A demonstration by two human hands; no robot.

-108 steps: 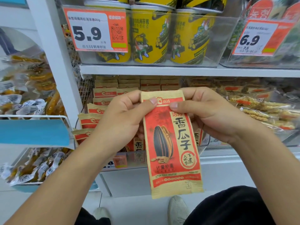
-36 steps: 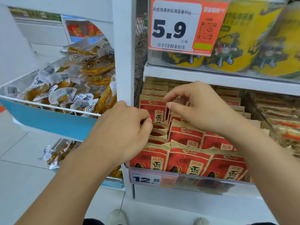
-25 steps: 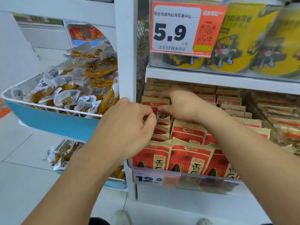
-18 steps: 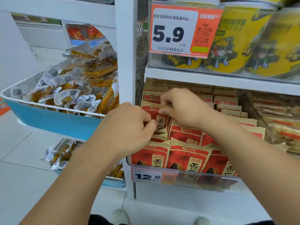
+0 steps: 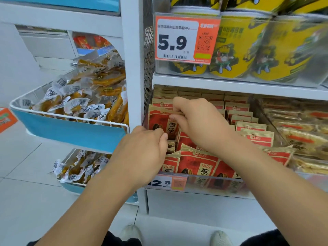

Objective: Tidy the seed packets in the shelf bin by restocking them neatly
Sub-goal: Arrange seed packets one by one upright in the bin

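Both hands are at the left end of the clear shelf bin on the lower shelf. Her or his right hand pinches the top edge of one red and tan seed packet, thumb and curled fingers closed on its crimped seal, and the packet stands nearly upright against the bin's left wall, above the packets around it. Lower and to the left, the left hand has its fingers curled down among the front packets; what they grip is hidden behind the knuckles, so I cannot tell whether it holds one. Rows of matching seed packets fill the bin from front to back, standing on edge, with a price tag on the bin's front wall. Yellow snack tubs stand on the shelf above behind an orange price label. Left of the white upright, a blue-fronted wire basket holds loose clear-wrapped snacks.
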